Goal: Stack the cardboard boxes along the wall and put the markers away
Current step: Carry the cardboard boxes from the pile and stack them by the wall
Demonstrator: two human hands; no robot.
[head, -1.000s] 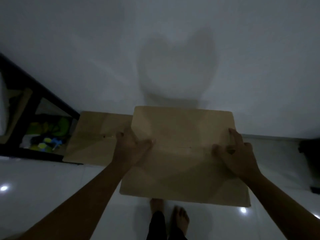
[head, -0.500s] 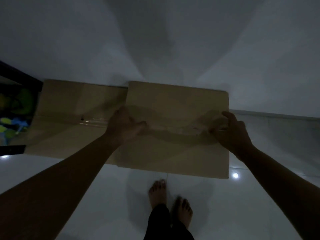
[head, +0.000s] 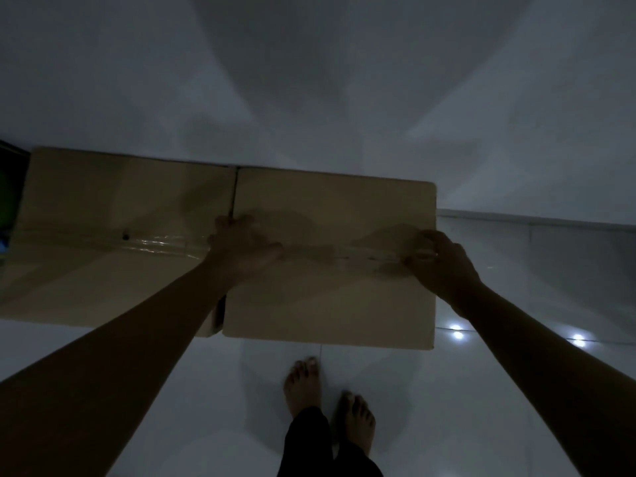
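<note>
Two taped cardboard boxes stand side by side on the floor against the white wall. The right box [head: 330, 297] touches the left box [head: 103, 208] along a narrow seam. My left hand [head: 241, 246] lies on the right box's top at its left edge, fingers curled over the seam. My right hand [head: 444, 263] presses on the tape line near the right edge of the same box. No markers are visible.
A dark shelf unit [head: 10, 187] with coloured items shows at the far left edge behind the left box. The white wall [head: 309, 98] runs behind both boxes. My bare feet [head: 327, 404] stand on the glossy white tile floor [head: 516, 390] just before the right box.
The right box has come down from a raised, tilted hold and now sits level beside the left box against the wall. Both hands stayed on it and lowered with it.
</note>
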